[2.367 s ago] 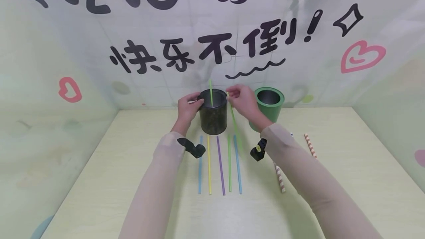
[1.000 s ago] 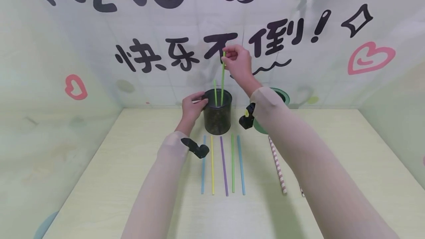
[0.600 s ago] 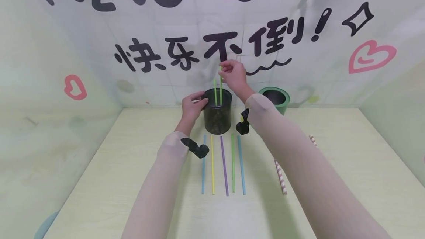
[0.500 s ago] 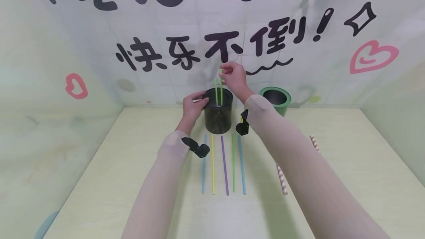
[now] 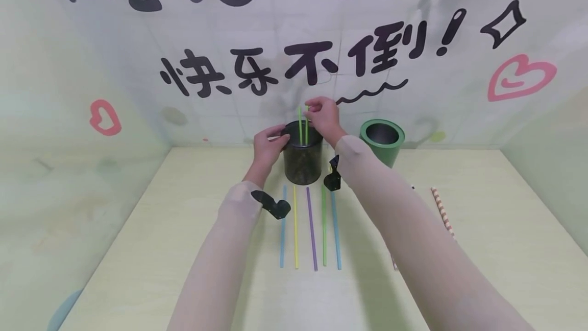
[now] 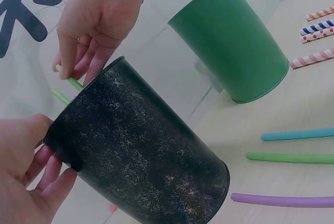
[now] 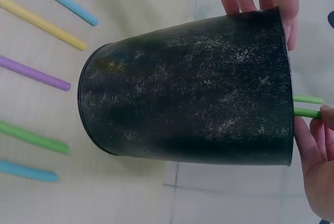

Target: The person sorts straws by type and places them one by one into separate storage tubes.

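A black metal bucket (image 5: 303, 165) stands upright at the back of the table, its dark side speckled in both wrist views. My left hand (image 5: 268, 149) grips its rim from the left, thumb outside and fingers behind. Above the bucket's right side, my right hand (image 5: 324, 116) pinches the top of a light-green straw (image 7: 307, 113) that stands inside. Beside it another green straw (image 5: 300, 124) sticks out of the bucket. The lower ends of both straws are hidden by the bucket wall.
Blue, yellow, purple (image 5: 312, 229), green and blue straws lie in a row before the bucket. A green bucket (image 5: 388, 155) stands to the right. Patterned straws, one of them striped (image 5: 442, 212), lie right of my right forearm. A printed backdrop (image 5: 257, 24) rises behind the table.
My right hand has lifted the green straw from beside the black bucket, brought it over the opening and lowered it inside. My left hand has stayed on the rim.
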A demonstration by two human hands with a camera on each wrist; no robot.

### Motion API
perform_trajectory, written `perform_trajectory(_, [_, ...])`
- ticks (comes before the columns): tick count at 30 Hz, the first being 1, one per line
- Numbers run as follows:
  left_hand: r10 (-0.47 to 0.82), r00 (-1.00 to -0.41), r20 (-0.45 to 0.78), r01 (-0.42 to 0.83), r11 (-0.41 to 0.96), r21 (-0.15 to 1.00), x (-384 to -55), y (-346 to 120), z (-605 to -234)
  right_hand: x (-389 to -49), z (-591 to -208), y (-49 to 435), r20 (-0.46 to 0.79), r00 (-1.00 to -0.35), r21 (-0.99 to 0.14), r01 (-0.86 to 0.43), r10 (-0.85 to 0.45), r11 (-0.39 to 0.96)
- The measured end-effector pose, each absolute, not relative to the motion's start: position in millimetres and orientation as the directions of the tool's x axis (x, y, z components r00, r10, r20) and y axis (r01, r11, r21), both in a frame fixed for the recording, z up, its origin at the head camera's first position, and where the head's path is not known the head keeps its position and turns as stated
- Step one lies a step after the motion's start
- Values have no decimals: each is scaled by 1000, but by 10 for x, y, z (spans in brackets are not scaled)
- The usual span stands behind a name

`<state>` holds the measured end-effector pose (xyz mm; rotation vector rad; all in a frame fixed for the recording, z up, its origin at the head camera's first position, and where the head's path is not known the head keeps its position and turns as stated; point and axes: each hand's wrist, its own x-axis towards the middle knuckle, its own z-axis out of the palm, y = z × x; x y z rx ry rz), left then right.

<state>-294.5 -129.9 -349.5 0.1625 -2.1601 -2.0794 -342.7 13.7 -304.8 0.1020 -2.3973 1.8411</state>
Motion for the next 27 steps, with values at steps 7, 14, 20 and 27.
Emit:
perform_trajectory(7, [-175,-983,54,46,50,998,-2931,-1279,-3482,-3446,-3079,111,110,-994,-963,-102,19,249])
perform_trajectory(14, [-177,-982,71,61,61,996,-2933,-1283,-3488,-3461,-3096,85,108,-994,-966,-106,-5,237])
perform_trajectory(20, [-180,-981,69,57,73,996,-2939,-1291,-3502,-3472,-3120,75,112,-993,-966,-114,-23,232])
perform_trajectory(27, [-180,-981,68,55,73,996,-2943,-1297,-3512,-3465,-3102,92,80,-995,-972,-90,-55,216])
